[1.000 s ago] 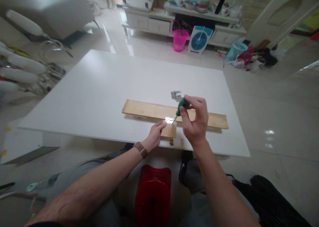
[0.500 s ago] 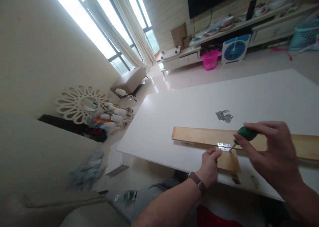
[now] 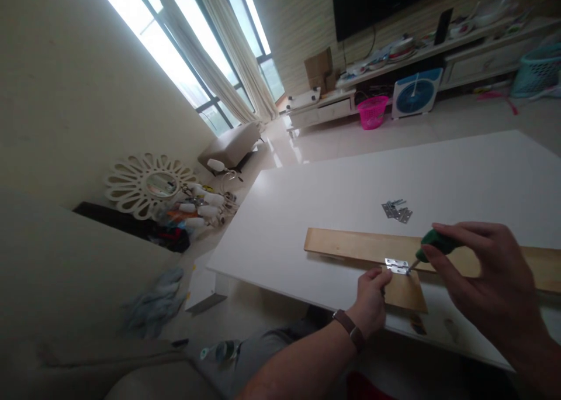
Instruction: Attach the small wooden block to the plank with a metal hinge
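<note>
Near the front edge of the white table [image 3: 263, 230], the right hand [image 3: 488, 280] grips a tilted screwdriver [image 3: 438, 243] at the hinge [image 3: 397, 266], best held squarer to it, while the left hand [image 3: 370, 297] pinches the small board [image 3: 403, 292]

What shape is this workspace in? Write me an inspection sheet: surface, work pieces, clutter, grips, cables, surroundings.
Surface: white tabletop, smooth and glossy.
Work pieces: metal butt hinge spanning the seam between a long wooden board and a short wooden board; green-handled screwdriver, tip at the hinge's near right corner.
Clutter: loose hinges beyond the long board; small dark item by the near edge, too blurred to identify.
Grips: left grip pinches the short board's left edge beside the hinge; right grip holds the screwdriver.
Cables: thin dark cord below the television.
Surroundings: pink basket and blue-and-white box fan on the floor beyond.
</note>
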`<state>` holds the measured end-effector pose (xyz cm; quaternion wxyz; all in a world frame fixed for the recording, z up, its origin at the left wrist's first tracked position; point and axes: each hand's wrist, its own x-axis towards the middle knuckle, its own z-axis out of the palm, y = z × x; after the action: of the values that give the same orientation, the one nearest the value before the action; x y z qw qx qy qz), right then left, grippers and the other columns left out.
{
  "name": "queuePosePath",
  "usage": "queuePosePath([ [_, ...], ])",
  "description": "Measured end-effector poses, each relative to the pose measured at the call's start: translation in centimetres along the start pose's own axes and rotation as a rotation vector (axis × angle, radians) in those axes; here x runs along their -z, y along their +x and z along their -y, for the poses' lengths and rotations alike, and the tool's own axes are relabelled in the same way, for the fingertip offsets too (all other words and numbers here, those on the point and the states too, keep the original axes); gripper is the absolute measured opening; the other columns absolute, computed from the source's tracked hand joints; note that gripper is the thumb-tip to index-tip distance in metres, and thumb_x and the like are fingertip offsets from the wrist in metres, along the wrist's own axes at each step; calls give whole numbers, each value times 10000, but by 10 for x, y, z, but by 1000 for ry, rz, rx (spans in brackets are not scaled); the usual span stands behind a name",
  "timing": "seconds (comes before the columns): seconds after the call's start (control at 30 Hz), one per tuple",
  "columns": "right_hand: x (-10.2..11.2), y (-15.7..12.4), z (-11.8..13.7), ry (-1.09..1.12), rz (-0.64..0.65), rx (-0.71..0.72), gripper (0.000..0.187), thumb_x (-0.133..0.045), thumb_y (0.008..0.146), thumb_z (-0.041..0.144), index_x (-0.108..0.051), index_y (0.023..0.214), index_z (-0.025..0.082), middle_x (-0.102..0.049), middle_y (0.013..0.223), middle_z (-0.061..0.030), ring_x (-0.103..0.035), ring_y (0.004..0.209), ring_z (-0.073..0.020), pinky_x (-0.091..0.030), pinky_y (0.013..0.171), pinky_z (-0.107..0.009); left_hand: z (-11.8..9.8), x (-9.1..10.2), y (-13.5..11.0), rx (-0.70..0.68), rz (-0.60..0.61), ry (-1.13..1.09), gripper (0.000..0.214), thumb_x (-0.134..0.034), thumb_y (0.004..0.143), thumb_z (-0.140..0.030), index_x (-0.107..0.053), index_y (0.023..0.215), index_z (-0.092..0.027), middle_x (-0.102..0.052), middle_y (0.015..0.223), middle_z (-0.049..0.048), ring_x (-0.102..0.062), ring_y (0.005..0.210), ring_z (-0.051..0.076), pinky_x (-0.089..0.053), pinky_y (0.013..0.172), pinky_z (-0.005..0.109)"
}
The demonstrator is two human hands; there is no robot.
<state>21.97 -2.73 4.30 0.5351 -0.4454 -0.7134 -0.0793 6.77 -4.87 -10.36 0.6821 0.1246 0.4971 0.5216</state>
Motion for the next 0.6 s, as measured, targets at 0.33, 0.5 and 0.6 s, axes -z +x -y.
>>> queuePosePath([
  [0.33, -2, 1, 1, 30, 4, -11, 314, -738, 973, 323, -696, 1261, 205, -698, 1030, -79, -707, 903, -231, -577, 816, -376, -3, -4, -4, 15, 23, -86, 512, -1053, 442, -400, -757, 770, -141, -707, 784, 62, -603, 757, 184, -470, 810, 338],
  [0.5, 1, 1, 2, 27, 33, -19, 337, -671, 1010, 338, -689, 1323, 214, -715, 1112, -98, -716, 950, -242, -594, 845, -396, 0, -2, -2, 16, 9, -97, 504, -1053, 437, -384, -733, 750, -152, -698, 762, 52, -615, 764, 188, -464, 786, 328],
  [0.6, 1, -1, 2, 72, 62, -63, 430, -608, 1017, 249, -634, 1444, 291, -752, 1239, -84, -758, 1029, -245, -617, 912, -413, 1, -2, -1, 19, -6, -95, 520, -1053, 436, -394, -738, 772, -154, -698, 764, 50, -612, 762, 189, -474, 796, 337],
])
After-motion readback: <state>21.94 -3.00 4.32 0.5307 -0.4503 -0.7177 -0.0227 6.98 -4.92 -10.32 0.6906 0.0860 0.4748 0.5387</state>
